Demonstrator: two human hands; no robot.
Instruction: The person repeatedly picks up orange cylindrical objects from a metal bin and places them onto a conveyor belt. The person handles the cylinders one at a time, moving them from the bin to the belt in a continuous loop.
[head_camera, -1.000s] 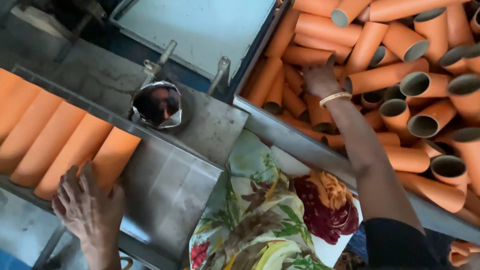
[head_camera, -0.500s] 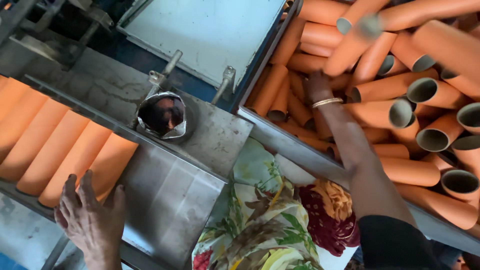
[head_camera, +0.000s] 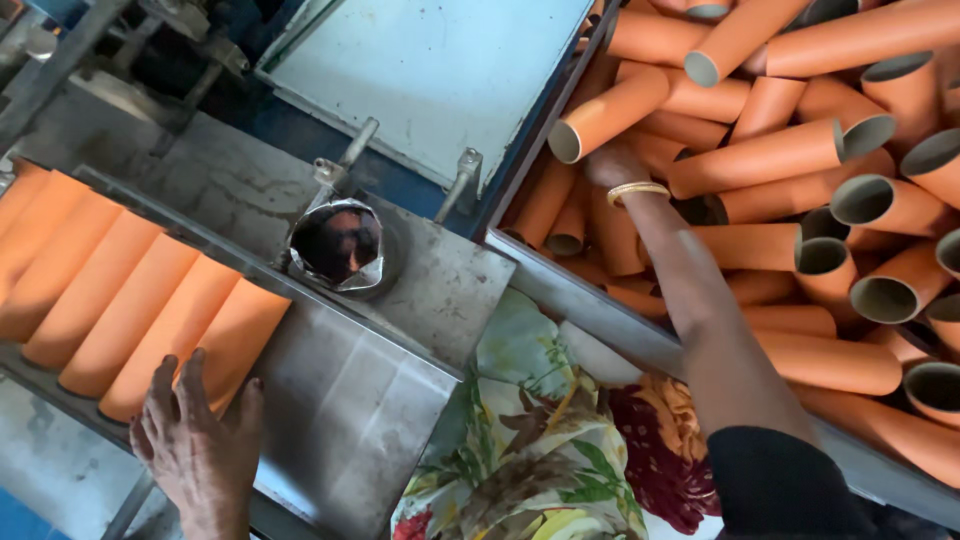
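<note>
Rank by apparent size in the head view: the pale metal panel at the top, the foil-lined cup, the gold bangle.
1. Pale metal panel, by far the largest.
2. Foil-lined cup, mid-sized.
3. Gold bangle on the right wrist, smallest.
The panel lies farther from the camera, yet looks biggest.

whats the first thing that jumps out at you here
A big heap of orange tubes fills the bin at upper right, where the right hand reaches in among them. At lower left, the left hand rests against a neat row of tubes lying side by side on the metal tray.
</note>
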